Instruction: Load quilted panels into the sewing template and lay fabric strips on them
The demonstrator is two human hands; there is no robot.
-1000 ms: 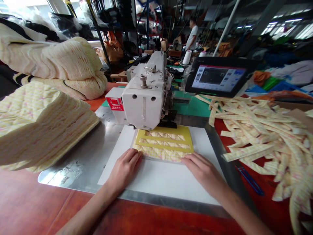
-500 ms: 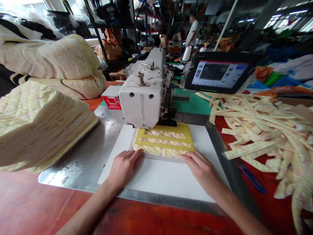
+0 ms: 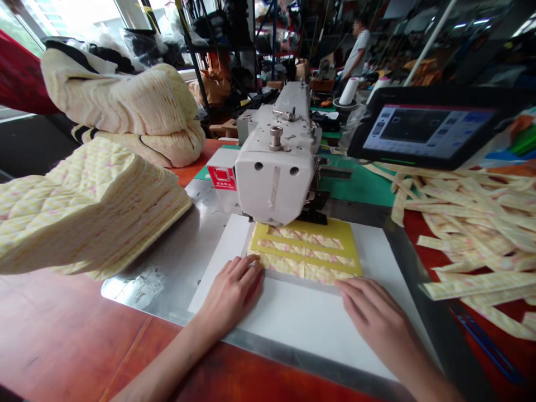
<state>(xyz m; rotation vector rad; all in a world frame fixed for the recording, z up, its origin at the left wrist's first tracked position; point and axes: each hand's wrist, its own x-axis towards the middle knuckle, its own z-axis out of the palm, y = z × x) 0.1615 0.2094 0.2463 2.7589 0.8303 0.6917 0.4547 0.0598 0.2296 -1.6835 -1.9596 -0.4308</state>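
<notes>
Clock positions are read about the pale yellow, pink-flecked quilted fabric (image 3: 304,269), twelve pointing away from me. It lies at the centre on a white rectangular sheet (image 3: 293,318), beneath a flat yellow slotted plate (image 3: 349,234), its quilting showing through the slots. My hands are apart: my left hand (image 3: 237,293) rests at eight o'clock, fingertips at the near left corner; my right hand (image 3: 379,318) lies at four, fingertips at the near right corner. Whether either pinches the cloth, I cannot tell. At eleven to twelve, a bulky white metal machine head (image 3: 274,190) overhangs the far edge. Chief risk, in my judgement: uneven pressure from my two hands could skew the fabric against the slots. The padding, apparently springy, might also ruck if pushed from the near edge. Fingers strayed towards twelve could be caught under the head. At ten, the thick leaning stack of yellow quilted pieces (image 3: 138,195) could slump if my left arm knocked it; at four, the slim blue snips (image 3: 486,340) could nick a carelessly swung right forearm.
</notes>
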